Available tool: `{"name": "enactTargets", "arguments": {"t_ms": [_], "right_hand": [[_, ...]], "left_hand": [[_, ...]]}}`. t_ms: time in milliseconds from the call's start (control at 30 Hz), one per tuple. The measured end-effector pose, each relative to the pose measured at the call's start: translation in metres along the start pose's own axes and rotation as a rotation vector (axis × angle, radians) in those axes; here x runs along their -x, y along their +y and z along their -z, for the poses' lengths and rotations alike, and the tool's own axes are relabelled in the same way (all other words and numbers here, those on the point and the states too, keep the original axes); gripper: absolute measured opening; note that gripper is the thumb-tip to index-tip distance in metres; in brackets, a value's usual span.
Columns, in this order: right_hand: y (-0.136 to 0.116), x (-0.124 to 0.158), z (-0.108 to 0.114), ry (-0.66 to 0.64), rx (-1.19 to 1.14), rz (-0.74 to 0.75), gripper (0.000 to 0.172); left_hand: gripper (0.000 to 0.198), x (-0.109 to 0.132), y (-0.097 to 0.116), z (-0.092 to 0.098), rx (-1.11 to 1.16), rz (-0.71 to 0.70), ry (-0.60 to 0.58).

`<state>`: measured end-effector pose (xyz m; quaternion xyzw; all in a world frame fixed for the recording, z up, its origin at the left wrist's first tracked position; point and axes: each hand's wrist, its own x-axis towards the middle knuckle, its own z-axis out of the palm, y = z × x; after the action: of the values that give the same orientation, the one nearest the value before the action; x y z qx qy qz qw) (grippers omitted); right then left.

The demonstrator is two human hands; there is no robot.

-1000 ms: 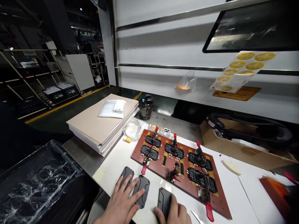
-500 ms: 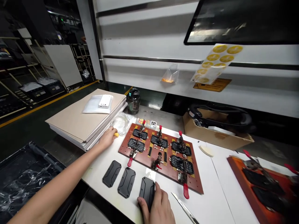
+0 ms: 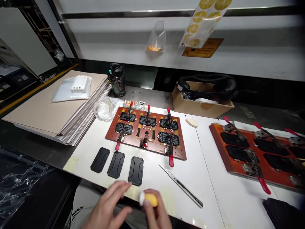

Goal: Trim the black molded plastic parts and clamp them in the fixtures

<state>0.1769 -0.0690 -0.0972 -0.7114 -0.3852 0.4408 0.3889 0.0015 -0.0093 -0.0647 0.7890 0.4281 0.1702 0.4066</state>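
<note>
Across from the far left comes the yellow piece (image 3: 152,198), clamped in the right hand (image 3: 157,213)'s fingers; the left hand (image 3: 107,206)'s are apart. Loose pinch, and it could drop off the worktop (image 3: 153,171)'s near edge!

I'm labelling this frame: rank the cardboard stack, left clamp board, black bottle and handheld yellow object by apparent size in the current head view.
Cardboard stack
Left clamp board
Black bottle
Yellow object: partly hidden, nearer the camera, yet looks smallest
</note>
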Motion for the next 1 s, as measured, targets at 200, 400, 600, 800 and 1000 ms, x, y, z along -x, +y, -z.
{"name": "enactTargets", "arguments": {"t_ms": [200, 400, 600, 800, 1000], "right_hand": [[-0.029, -0.042, 0.061, 0.053, 0.058, 0.075, 0.041], [-0.031, -0.047, 0.039, -0.126, 0.349, 0.348, 0.024], [-0.035, -0.052, 0.029, -0.254, 0.675, 0.475, 0.023], [-0.039, -0.056, 0.026, -0.223, 0.646, 0.495, 0.028], [-0.043, -0.056, 0.024, -0.239, 0.634, 0.448, 0.027]], "left_hand": [[0.078, -0.078, 0.001, 0.023, -0.297, -0.171, -0.146], [0.089, -0.079, -0.010, 0.011, -0.332, -0.171, -0.202], [0.101, -0.083, -0.013, 0.015, -0.302, -0.166, -0.191], [0.117, -0.087, -0.011, 0.018, -0.323, -0.198, -0.184], [0.117, -0.088, -0.018, 0.019, -0.341, -0.250, -0.203]]}}
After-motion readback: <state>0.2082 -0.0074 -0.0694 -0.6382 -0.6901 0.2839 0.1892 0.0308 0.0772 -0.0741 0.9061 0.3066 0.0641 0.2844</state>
